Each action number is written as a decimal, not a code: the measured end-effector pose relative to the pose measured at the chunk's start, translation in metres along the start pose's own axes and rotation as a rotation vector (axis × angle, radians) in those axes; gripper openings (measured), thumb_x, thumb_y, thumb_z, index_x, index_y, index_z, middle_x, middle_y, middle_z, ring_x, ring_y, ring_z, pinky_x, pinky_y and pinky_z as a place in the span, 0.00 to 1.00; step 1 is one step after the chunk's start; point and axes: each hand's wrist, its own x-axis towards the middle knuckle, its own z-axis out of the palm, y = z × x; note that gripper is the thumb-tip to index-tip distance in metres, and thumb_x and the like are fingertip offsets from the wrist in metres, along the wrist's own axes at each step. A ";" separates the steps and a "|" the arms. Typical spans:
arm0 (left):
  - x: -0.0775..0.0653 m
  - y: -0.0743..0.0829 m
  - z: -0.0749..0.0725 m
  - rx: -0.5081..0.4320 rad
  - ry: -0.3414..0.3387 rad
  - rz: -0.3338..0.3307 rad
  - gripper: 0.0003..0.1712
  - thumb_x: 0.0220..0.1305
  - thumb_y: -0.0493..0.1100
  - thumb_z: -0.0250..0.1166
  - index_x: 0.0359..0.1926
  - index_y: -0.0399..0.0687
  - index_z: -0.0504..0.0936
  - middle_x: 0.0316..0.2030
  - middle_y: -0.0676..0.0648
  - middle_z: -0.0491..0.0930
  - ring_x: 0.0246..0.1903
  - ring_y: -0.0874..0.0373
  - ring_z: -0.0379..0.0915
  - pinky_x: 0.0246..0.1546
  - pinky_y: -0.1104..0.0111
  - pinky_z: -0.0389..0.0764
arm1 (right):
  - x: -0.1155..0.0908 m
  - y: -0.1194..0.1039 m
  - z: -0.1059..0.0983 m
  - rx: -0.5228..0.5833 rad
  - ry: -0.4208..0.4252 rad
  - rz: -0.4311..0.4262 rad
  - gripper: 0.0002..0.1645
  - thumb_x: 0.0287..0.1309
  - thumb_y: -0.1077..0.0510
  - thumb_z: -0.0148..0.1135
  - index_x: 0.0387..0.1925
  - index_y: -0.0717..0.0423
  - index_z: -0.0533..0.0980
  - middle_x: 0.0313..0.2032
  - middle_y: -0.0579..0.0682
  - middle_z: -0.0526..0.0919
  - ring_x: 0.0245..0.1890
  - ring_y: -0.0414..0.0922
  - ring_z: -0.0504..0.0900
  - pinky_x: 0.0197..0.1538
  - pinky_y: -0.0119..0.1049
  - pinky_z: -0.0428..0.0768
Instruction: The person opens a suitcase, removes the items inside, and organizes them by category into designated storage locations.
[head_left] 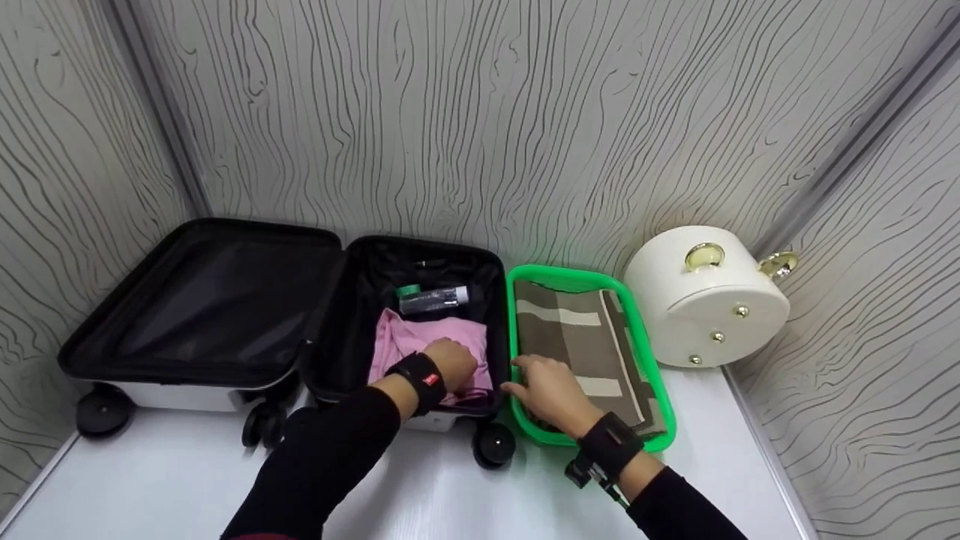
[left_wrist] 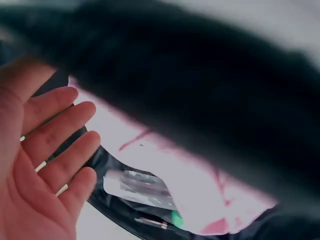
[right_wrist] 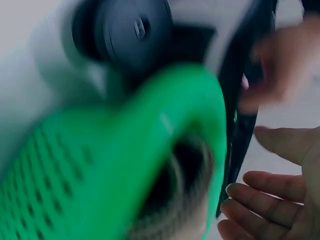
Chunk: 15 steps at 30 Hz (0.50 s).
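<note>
My left hand is over the folded pink cloth in the right half of the open suitcase. In the left wrist view its fingers are loosely extended, with nothing held. Behind the cloth lies a clear bottle with a white cap and a green end. To the right, my right hand hovers at the near left part of the green basket, its fingers relaxed and apart. A folded brown checked cloth with cream stripes lies in the basket.
The suitcase's other half lies open at the left. Black wheels stick out towards me. A round white case with gold fittings stands right of the basket. Wood-patterned walls enclose the white table.
</note>
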 end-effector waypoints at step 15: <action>0.025 0.018 0.018 0.196 -0.088 -0.008 0.14 0.60 0.56 0.64 0.29 0.54 0.87 0.24 0.53 0.82 0.27 0.58 0.78 0.26 0.65 0.81 | -0.009 -0.014 0.009 0.002 -0.090 -0.087 0.38 0.48 0.40 0.74 0.51 0.64 0.78 0.40 0.58 0.84 0.42 0.55 0.83 0.47 0.52 0.80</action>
